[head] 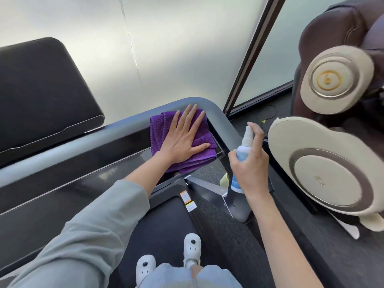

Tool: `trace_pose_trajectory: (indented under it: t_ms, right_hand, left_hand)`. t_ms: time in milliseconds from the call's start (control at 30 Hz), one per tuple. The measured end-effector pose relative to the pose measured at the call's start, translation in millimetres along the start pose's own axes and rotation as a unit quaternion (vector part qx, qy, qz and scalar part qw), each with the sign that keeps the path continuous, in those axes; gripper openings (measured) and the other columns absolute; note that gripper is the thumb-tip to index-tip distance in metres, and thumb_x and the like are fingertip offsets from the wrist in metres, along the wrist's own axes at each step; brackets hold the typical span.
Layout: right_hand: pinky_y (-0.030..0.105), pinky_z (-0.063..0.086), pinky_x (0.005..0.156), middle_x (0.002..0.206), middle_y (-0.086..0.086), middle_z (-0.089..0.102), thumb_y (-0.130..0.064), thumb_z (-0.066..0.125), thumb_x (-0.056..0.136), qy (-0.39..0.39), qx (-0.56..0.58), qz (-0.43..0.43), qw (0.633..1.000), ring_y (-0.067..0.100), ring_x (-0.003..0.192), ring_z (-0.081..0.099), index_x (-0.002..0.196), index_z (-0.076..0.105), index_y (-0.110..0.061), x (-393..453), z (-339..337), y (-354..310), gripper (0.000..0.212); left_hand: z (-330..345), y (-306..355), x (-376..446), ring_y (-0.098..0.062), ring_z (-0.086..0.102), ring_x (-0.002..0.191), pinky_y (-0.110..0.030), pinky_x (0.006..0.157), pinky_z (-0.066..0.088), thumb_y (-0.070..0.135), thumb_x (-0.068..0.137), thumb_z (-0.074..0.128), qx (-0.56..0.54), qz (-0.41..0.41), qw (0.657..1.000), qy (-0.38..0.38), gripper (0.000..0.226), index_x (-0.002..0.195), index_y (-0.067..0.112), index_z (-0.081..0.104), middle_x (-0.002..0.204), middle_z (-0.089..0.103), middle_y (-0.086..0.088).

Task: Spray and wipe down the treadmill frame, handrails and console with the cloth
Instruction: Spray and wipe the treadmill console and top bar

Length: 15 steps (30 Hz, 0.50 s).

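Head view looks down on the grey-framed treadmill with its glossy black console (83, 163), whose rounded grey handrail (207, 102) bends at the far right corner. On that corner lies the folded purple microfibre cloth (199, 161), pressed flat under the left hand (182, 140), fingers (192, 115) spread and released rather than gripping. Just beside it, the right hand (251, 163) is clenched around the upright white-and-blue spray bottle (243, 148), forefinger on the nozzle.
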State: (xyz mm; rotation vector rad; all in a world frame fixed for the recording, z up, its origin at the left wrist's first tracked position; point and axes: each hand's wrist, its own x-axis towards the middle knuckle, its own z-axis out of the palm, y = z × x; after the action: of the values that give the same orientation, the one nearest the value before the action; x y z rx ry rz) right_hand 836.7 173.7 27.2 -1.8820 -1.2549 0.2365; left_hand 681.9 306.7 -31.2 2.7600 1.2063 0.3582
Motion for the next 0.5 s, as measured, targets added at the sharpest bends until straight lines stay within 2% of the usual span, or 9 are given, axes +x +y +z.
trace_pose_trajectory:
  t_ms: [67,133,200,333,400,500]
  right_hand:
    - [0.027,0.032,0.06,0.092,0.003,0.053,0.004,0.061,0.082,0.004,-0.008,0.005,1.0,0.028,0.069,0.048,0.139,0.043,-0.011,-1.7,-0.3,-0.4,0.062]
    - [0.032,0.039,0.063,0.092,0.007,0.057,0.003,0.063,0.081,0.017,-0.016,0.005,1.0,0.03,0.07,0.052,0.138,0.045,-0.011,-2.6,0.1,-4.4,0.06]
    - [0.04,0.045,0.068,0.095,0.012,0.063,0.001,0.064,0.081,0.029,-0.024,0.011,0.999,0.034,0.072,0.056,0.137,0.047,-0.013,-4.1,3.0,-11.1,0.06]
    - [0.048,0.049,0.064,0.09,0.013,0.065,-0.007,0.063,0.084,0.054,-0.067,0.062,0.994,0.039,0.072,0.058,0.138,0.047,-0.019,-5.8,13.8,-21.7,0.057]
    - [0.046,0.046,0.062,0.086,0.013,0.064,-0.009,0.063,0.084,0.056,-0.077,0.09,0.991,0.041,0.073,0.058,0.137,0.047,-0.02,-6.2,18.9,-24.1,0.056]
    - [0.037,0.033,0.062,0.086,0.014,0.066,-0.005,0.063,0.08,0.058,-0.058,0.09,0.992,0.043,0.07,0.056,0.131,0.05,-0.015,-5.7,24.7,-25.6,0.054]
  left_hand:
    - [-0.6,1.8,-5.3,-0.033,0.01,0.15,-0.049,0.122,0.002,0.065,0.089,0.048,-0.041,-0.018,0.998,0.038,0.082,0.149,0.011,0.034,0.158,0.023,-0.018]
    - [-0.2,1.2,-12.4,-0.036,0.015,0.146,-0.05,0.122,0.0,0.066,0.085,0.053,-0.051,-0.045,0.996,0.065,0.076,0.141,0.015,0.047,0.151,0.033,-0.016]
    - [1.4,0.6,-18.8,-0.036,0.012,0.146,-0.047,0.121,-0.008,0.07,0.083,0.054,-0.038,-0.068,0.995,0.062,0.075,0.142,0.023,0.046,0.151,0.033,-0.011]
    - [0.7,-3.9,-23.3,-0.036,0.007,0.148,-0.044,0.119,-0.014,0.074,0.084,0.049,-0.029,-0.057,0.997,0.031,0.078,0.147,0.029,0.039,0.156,0.027,-0.007]
    - [0.4,-5.2,-23.9,-0.035,0.006,0.148,-0.044,0.119,-0.015,0.074,0.084,0.048,-0.033,-0.052,0.998,0.025,0.079,0.148,0.028,0.037,0.156,0.024,-0.007]
    - [1.4,-5.1,-23.8,-0.035,0.007,0.148,-0.044,0.12,-0.013,0.073,0.085,0.046,-0.034,-0.053,0.998,0.026,0.078,0.148,0.028,0.037,0.156,0.024,-0.007]
